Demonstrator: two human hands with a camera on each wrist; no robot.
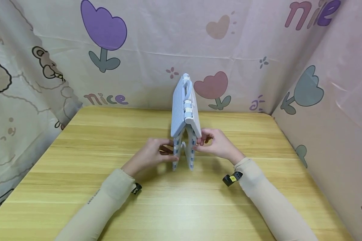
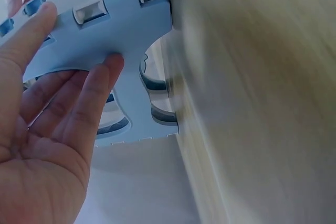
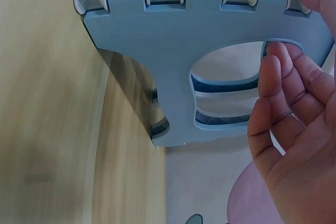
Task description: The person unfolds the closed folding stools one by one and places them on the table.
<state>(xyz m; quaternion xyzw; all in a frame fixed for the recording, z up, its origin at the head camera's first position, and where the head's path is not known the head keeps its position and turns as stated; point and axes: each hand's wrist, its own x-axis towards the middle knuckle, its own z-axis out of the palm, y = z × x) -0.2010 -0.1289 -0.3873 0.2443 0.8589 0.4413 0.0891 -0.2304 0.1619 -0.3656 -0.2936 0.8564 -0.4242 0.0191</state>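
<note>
A folding step stool [image 1: 178,108] in pale blue and white plastic stands half folded on the table, its two top halves sloping down from a ridge with a loop handle. Its leg panels stand close together with a narrow gap. My left hand [image 1: 152,152] pinches the edge of the left panel; in the left wrist view the thumb lies on the hinged edge and the fingers [image 2: 86,106] reach to the blue leg panel [image 2: 134,111]. On the opposite side my right hand [image 1: 218,144] grips the other panel [image 3: 142,35], with thumb on its edge and fingertips at the oval cutout.
The stool stands on a light wooden table [image 1: 114,130]. A patterned cloth [image 1: 157,30] with flowers and lettering hangs behind the table and along both sides. Dark straps with small devices [image 1: 229,179] sit at both wrists.
</note>
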